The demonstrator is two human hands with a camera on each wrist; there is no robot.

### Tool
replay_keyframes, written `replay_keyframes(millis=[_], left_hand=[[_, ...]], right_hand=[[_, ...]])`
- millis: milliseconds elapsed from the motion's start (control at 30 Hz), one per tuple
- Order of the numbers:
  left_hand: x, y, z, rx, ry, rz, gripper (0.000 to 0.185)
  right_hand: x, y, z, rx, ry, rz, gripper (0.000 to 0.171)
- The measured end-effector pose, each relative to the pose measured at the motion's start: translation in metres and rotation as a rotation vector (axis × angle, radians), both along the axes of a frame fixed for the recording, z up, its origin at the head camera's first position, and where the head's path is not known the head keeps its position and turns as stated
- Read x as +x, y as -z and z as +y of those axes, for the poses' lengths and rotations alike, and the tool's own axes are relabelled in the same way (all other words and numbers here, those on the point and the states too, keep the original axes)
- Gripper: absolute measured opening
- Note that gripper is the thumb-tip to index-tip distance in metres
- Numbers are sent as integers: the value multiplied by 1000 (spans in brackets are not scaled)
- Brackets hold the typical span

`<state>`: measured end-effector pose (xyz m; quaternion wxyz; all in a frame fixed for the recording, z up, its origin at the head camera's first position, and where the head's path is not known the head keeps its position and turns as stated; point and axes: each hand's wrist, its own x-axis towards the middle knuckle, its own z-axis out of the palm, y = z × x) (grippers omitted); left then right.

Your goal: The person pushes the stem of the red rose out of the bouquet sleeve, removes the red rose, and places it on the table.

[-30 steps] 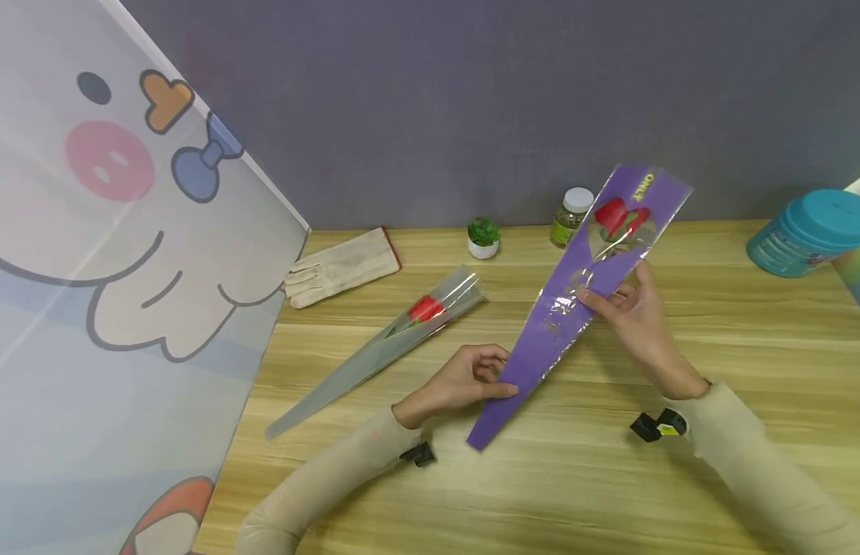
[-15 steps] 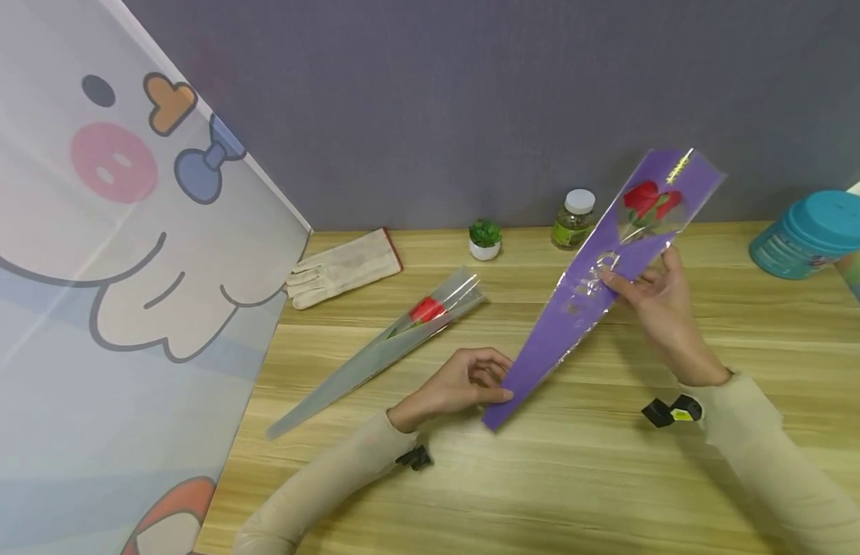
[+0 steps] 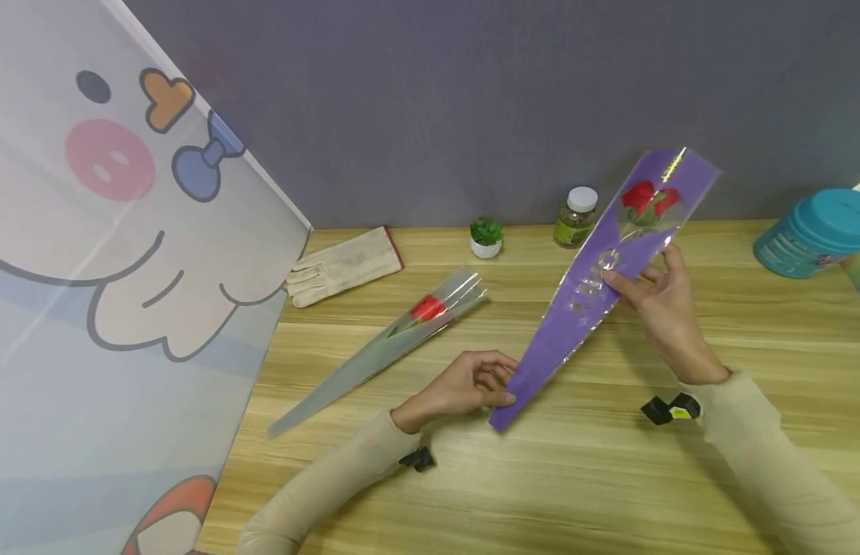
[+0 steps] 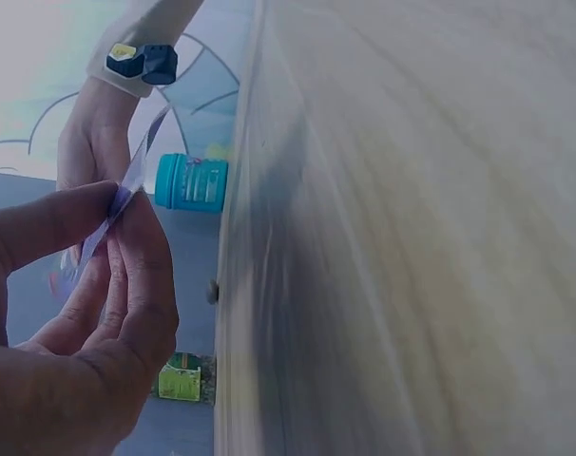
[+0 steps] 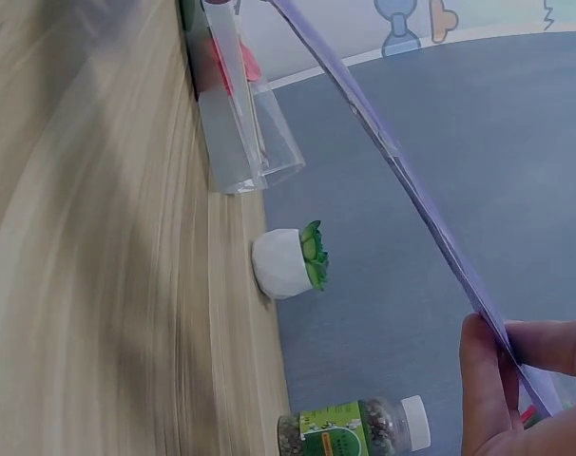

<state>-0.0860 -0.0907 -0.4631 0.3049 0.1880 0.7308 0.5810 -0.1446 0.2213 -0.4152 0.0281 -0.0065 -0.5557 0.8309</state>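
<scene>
1. The left hand [image 3: 475,383] pinches the narrow end of the purple flower sleeve [image 3: 565,327], raised above the table [image 3: 596,478]; a loose pinch could let it slip.
2. The right hand [image 3: 662,312] pinches nearer the wide end; squeezing harder might crease it.
3. Swinging it could topple the jar [image 3: 572,225], though their gap is hard to judge.

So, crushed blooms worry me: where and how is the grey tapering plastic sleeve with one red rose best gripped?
Probably pinch the sleeve across its narrow grey half, from the side nearest the left hand: it tapers there, while the red rose sits in the flared clear end.
</scene>
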Motion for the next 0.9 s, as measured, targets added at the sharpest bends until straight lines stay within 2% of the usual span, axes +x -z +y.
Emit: replay_keyframes(millis=[167,333,600,900], left_hand=[[2,3,1,-1,-15,-6,41],[6,4,0,-1,-38,10,39],[12,3,1,-2,-96,-14,38],[12,4,0,-39,-69,-18,30]], right_hand=[[2,1,-1,44,0,-23,77],[4,0,-5,17,-6,-27,74],[7,-2,-16,-6,-14,-21,64],[12,-2,-23,20,-44,-9,52]])
